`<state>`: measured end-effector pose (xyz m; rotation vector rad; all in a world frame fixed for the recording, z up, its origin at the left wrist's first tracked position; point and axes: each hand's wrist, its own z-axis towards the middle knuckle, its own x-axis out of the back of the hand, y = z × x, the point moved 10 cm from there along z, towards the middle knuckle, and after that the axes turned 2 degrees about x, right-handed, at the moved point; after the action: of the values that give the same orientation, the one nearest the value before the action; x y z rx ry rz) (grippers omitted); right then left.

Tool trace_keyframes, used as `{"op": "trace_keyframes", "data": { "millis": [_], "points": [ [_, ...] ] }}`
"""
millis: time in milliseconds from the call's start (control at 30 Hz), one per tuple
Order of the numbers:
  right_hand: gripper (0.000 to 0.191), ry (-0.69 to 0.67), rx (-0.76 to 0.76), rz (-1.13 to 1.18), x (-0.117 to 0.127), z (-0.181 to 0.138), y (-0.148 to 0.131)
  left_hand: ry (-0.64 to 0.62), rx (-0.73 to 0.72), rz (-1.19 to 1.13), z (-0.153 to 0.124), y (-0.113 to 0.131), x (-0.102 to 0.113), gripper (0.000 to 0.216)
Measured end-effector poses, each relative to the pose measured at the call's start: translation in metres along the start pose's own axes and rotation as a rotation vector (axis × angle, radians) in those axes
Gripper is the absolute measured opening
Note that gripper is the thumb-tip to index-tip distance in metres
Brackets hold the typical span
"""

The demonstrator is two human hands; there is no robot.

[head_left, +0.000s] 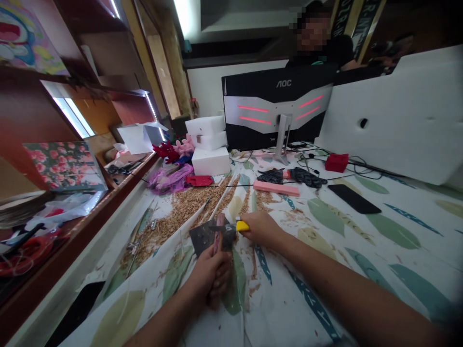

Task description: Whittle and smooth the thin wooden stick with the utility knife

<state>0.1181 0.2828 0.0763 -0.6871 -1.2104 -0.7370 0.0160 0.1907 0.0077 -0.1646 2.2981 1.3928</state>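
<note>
My left hand [212,275] is closed round a reddish-brown wooden stick [219,237] that points away from me over a dark sheet [202,237] on the table. To its right, my right hand [261,228] is closed on a knife with a yellow handle [242,225]. The blade reaches left and meets the stick near its upper part. Wood shavings [188,207] lie scattered around and beyond both hands on the leaf-patterned tablecloth [325,250].
Farther back lie a pink bar [276,188], black gloves [306,177], a black phone [354,198], a red box [336,162], white foam blocks [210,160] and the back of a monitor [277,108]. A person sits behind it. Shelves with clutter run along the left.
</note>
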Motion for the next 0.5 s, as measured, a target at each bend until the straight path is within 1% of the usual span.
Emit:
{"op": "trace_keyframes", "data": {
  "millis": [200, 300, 400, 433, 500],
  "points": [
    [0.02, 0.052, -0.036, -0.091, 0.003, 0.002, 0.018, -0.013, 0.052, 0.003, 0.001, -0.006, -0.003, 0.036],
    [0.017, 0.083, -0.041, -0.108, 0.003, 0.005, 0.018, -0.019, 0.066, -0.005, 0.002, -0.006, -0.002, 0.036],
    [0.022, 0.089, -0.06, -0.12, 0.006, 0.008, 0.021, -0.022, 0.071, -0.01, 0.0, -0.004, -0.002, 0.035],
    [0.023, 0.084, -0.105, -0.125, 0.009, 0.008, 0.029, -0.022, 0.071, -0.012, -0.001, -0.004, -0.002, 0.035],
    [0.022, 0.071, -0.264, -0.14, 0.018, 0.004, 0.062, -0.02, 0.067, -0.014, -0.004, -0.004, -0.003, 0.033]
  ]
}}
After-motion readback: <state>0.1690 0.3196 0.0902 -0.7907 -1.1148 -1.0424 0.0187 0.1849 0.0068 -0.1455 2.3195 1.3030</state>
